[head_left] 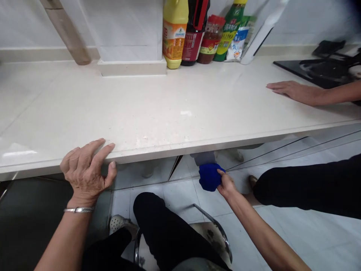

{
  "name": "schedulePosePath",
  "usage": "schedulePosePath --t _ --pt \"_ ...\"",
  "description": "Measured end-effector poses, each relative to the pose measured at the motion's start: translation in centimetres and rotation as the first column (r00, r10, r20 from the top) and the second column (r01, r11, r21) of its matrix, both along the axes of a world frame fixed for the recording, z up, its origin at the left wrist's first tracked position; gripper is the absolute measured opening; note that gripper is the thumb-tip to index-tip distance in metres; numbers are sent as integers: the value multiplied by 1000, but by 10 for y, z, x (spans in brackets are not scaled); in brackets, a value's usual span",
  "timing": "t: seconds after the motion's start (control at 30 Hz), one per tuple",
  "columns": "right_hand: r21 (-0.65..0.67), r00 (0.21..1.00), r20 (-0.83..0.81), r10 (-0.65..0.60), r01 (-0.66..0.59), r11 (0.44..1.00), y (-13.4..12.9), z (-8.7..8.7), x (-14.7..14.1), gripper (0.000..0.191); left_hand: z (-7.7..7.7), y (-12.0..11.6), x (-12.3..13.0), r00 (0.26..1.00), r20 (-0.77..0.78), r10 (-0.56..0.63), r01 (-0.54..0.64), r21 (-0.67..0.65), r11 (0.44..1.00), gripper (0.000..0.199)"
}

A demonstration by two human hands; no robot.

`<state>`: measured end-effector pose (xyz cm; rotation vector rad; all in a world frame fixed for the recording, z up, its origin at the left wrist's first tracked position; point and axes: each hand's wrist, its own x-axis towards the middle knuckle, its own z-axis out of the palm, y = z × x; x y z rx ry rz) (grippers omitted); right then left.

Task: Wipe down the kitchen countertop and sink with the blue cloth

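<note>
My left hand (pixel 87 167) rests on the front edge of the pale countertop (pixel 141 109), fingers spread over the top and thumb out to the right. It holds nothing, and a silver bracelet (pixel 79 209) circles that wrist. Below the counter, at the cabinet front, my right hand (pixel 227 184) grips a bunched blue cloth (pixel 210 177) by its right side. The thumb lies along the cloth; the other fingers are partly hidden. Small specks or droplets dot the counter near its front edge.
At the right, another person's hand (pixel 299 93) lies flat on the counter by the black stove (pixel 307 71); their dark-clad leg (pixel 304 186) stands below. Several bottles, including a yellow one (pixel 175 35), line the wall. A metal-framed chair (pixel 225 241) is beneath me.
</note>
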<state>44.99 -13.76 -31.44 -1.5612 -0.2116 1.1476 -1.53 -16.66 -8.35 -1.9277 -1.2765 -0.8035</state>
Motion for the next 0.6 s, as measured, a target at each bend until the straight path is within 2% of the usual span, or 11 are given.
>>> schedulePosePath --t 0.1,0.23,0.33,0.43,0.53,0.6 --pt "54 998 -60 -7 10 999 19 8 -22 7 -11 5 6 994 105 13 -27 139 990 46" --pt "109 998 -63 -30 37 993 39 2 -48 14 -16 7 9 992 114 46 -59 114 992 45" --pt "85 998 -37 -58 61 995 43 -16 -59 20 -15 9 12 993 110 45 -65 182 981 42" --pt "32 999 -27 -38 39 999 41 -39 -67 18 -16 14 16 990 137 38 -72 258 964 41" --pt "17 997 -30 66 -65 998 36 -57 -74 12 -19 18 16 992 117 50 -80 270 960 43" --pt "41 982 -23 187 -186 982 33 -65 -80 3 -21 20 14 995 93 44 -69 296 953 45"
